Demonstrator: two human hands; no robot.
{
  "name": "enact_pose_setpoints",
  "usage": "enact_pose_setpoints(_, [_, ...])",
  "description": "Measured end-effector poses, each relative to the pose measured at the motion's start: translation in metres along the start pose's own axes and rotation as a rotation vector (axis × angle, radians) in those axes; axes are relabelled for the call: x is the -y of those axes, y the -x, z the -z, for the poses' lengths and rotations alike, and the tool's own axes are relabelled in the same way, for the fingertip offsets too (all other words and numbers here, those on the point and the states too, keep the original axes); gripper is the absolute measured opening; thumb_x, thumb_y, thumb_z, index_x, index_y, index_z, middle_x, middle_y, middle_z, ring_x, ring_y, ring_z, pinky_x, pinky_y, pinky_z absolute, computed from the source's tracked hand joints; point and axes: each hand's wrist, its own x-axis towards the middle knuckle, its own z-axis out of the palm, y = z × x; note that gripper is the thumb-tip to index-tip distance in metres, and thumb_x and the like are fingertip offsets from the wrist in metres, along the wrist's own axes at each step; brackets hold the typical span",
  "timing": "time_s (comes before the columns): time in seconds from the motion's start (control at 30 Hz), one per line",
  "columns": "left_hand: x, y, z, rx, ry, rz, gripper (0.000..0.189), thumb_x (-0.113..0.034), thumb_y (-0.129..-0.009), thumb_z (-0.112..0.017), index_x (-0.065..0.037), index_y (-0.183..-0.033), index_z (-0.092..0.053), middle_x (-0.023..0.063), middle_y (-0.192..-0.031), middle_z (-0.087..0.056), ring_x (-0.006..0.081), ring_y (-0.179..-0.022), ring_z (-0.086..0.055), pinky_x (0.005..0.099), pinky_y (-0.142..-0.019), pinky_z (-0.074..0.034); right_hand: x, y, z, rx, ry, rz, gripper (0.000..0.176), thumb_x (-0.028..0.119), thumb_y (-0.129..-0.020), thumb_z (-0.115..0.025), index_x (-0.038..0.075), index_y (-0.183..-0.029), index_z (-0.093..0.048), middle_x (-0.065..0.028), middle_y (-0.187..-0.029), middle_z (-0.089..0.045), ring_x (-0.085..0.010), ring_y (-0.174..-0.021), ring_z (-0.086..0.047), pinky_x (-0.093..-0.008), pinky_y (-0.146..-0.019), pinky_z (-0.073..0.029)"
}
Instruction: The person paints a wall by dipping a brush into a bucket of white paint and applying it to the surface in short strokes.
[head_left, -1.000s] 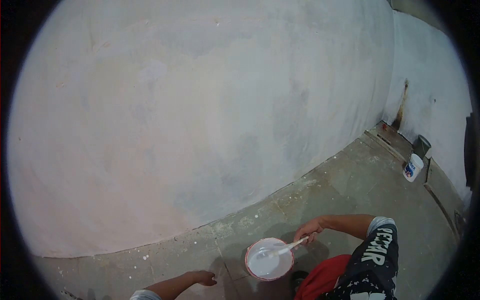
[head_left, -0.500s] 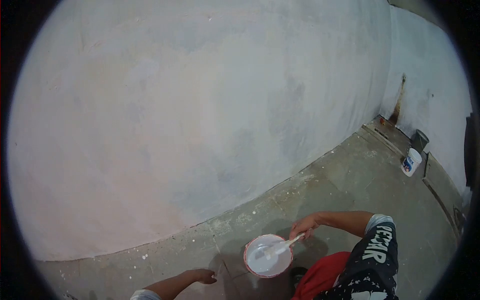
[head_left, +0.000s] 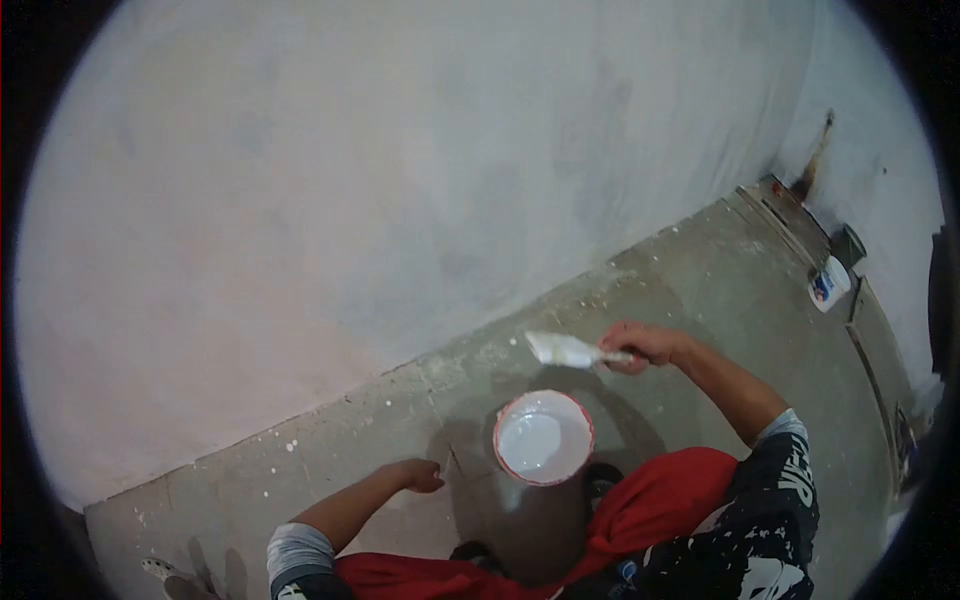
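Observation:
My right hand [head_left: 640, 347] is closed around the handle of a wide paintbrush [head_left: 565, 350], whose bristles are coated white and point left. The brush is up in the air, just beyond the far rim of a red-rimmed bucket [head_left: 574, 428]. White paint [head_left: 530, 442] lies inside the bucket, which stands on the floor in front of my feet. To the left of the bucket and apart from it, my left hand [head_left: 422, 475] hangs with curled fingers, and nothing shows in it.
A patchy, pale wall [head_left: 300, 200] rises ahead from the grey floor [head_left: 680, 290], which has white paint spots. Near the right-hand wall are a white labelled tub [head_left: 830, 284], a dark container [head_left: 848, 245] and boards [head_left: 785, 215]. Someone's shoe [head_left: 158, 568] shows at lower left.
My right hand has lifted the paintbrush out of the bucket, up and away toward the wall. The view has tilted down, showing more of my legs and the shoe at lower left.

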Motion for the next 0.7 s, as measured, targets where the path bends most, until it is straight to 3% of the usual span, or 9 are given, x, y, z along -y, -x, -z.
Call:
enact_pose_setpoints(0.17, [-0.014,-0.001,0.008,-0.041,0.054,-0.031,0.053,-0.04,-0.088,-0.05,0.002,-0.121,-0.054,0.0235,-0.118,-0.059,0.0373,-0.113,-0.054,0.0437,-0.095,-0.042,0.052,0.022,-0.034,-0.094,-0.137,0.188,0.025,0.025,-0.093,-0.049,0.001,-0.092,-0.056,0.0018,-0.061,-0.047,-0.0049,-0.041,-0.036,-0.021,-0.036,-0.026])
enact_pose_setpoints(0.23, [-0.016,-0.013,0.006,-0.046,-0.038,-0.071,0.056,-0.041,-0.088,-0.05,0.003,-0.122,-0.052,0.0226,-0.119,-0.059,0.0378,-0.112,-0.055,0.0428,-0.096,-0.042,0.078,0.03,-0.046,-0.236,-0.135,0.291,0.023,0.025,-0.094,-0.049,0.003,-0.094,-0.056,0.0021,-0.062,-0.047,-0.0049,-0.042,-0.036,-0.0207,-0.036,-0.026])
enact_pose_setpoints(0.3, [-0.011,-0.047,0.002,0.099,-0.164,-0.099,0.058,-0.047,-0.092,-0.046,-0.001,-0.127,-0.05,0.0223,-0.123,-0.057,0.0363,-0.116,-0.054,0.0451,-0.097,-0.041,0.108,0.042,-0.051,-0.3,-0.057,0.358,0.023,0.026,-0.094,-0.049,0.004,-0.094,-0.056,0.0021,-0.063,-0.048,-0.0046,-0.043,-0.036,-0.0205,-0.036,-0.026])
enact_pose_setpoints(0.37, [-0.002,-0.084,-0.016,0.344,0.016,0.052,0.061,-0.05,-0.092,-0.043,-0.002,-0.129,-0.05,0.0207,-0.12,-0.059,0.036,-0.111,-0.057,0.0487,-0.095,-0.042,0.139,0.046,-0.058,-0.354,-0.003,0.421,0.022,0.026,-0.094,-0.049,0.005,-0.094,-0.056,0.0021,-0.065,-0.049,-0.0044,-0.044,-0.037,-0.0203,-0.037,-0.027])
enact_pose_setpoints(0.43, [-0.011,-0.082,-0.024,0.43,0.016,0.049,0.06,-0.048,-0.092,-0.041,-0.001,-0.129,-0.049,0.0205,-0.122,-0.059,0.0341,-0.11,-0.058,0.0483,-0.091,-0.045,0.177,0.051,-0.061,-0.578,0.002,0.64,0.022,0.024,-0.095,-0.049,0.004,-0.101,-0.056,0.0005,-0.067,-0.05,-0.0036,-0.043,-0.037,-0.0205,-0.035,-0.026])
enact_pose_setpoints(0.5, [-0.033,-0.066,-0.015,0.52,0.01,0.041,0.059,-0.045,-0.091,-0.039,0.0,-0.129,-0.048,0.0203,-0.123,-0.058,0.0322,-0.109,-0.059,0.0478,-0.086,-0.049,0.224,0.055,-0.062,-0.615,0.04,0.821,0.023,0.024,-0.096,-0.048,0.004,-0.106,-0.055,0.0005,-0.075,-0.053,-0.0033,-0.048,-0.04,-0.0197,-0.037,-0.028])
enact_pose_setpoints(0.57, [-0.064,-0.028,0.011,0.636,-0.019,0.074,0.059,-0.045,-0.091,-0.041,-0.001,-0.13,-0.047,0.0206,-0.119,-0.059,0.0329,-0.109,-0.059,0.0458,-0.086,-0.051,0.272,0.062,-0.068,-0.763,0.226,0.954,0.026,0.025,-0.098,-0.048,0.004,-0.109,-0.055,0.0006,-0.081,-0.054,-0.0037,-0.055,-0.043,-0.019,-0.041,-0.031])
enact_pose_setpoints(0.7, [-0.057,-0.038,0.011,0.509,0.053,-0.042,0.061,-0.051,-0.09,-0.045,-0.003,-0.126,-0.053,0.0176,-0.114,-0.062,0.0328,-0.102,-0.063,0.0443,-0.086,-0.051,0.362,0.071,-0.066,-1.013,0.542,1.169,0.032,0.027,-0.094,-0.051,0.002,-0.113,-0.056,-0.0026,-0.083,-0.055,-0.0078,-0.061,-0.044,-0.0247,-0.05,-0.039])
